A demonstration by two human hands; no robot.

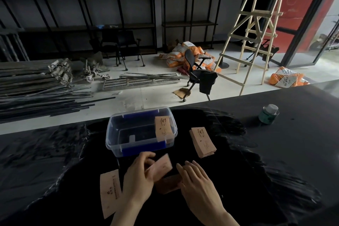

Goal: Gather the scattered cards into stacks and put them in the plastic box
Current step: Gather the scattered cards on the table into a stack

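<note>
1. I count one clear plastic box [141,131] at centre on the black table [293,152], lid off, with blue clips on its near and far walls.
2. One stack of cards [163,129] stands inside the box, leaning against its right wall.
3. A second stack [202,142] lies flat on the table, just right of the box and apart from it.
4. One single card [109,191] lies near left, beside my left wrist.
5. My left hand [138,176] has its fingers closed on a small, blurred bunch of cards [162,166], lifted and tilted.
6. My right hand [197,182] lies flat, fingers spread loose, touching a shadowed pile [169,183] on the table; I cannot tell its card count.
7. One green-labelled can [268,114] stands far right, well apart.
</note>
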